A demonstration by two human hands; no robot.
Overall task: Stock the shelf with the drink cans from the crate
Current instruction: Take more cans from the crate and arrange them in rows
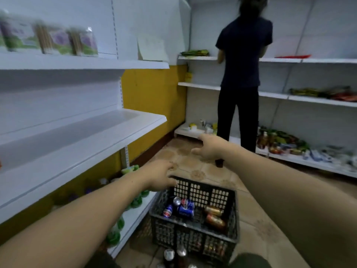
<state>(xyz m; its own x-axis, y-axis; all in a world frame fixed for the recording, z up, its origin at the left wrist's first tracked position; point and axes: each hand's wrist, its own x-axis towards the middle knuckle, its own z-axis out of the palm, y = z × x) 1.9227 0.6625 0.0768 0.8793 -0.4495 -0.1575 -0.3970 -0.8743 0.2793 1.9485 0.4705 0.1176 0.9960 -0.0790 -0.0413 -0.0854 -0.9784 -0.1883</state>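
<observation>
You are holding both grips out above crate [195,241]. Blue cans [184,209] lying tumbled below left grip [160,175], toward you, axes mixed. Gold cans [214,216] lying on sides, well below right grip [208,148]. Left grip sitting nearer. Its fingers are curling down at crate's far-left corner, holding no can; rim contact, cannot tell. Right grip spreading wide, empty. Shelf [77,138] standing left of left grip.

Room is kinda dim, light soft & even. Tops of the white shelves [81,132] look bright, undersides grey, so light falls from above. Packets [48,38] top left are smeared w/ blur. My left hand [160,175] & right hand [209,147] look soft too. Shelf lines bend near the edges. Inside the crate [193,235] it's dark.
</observation>
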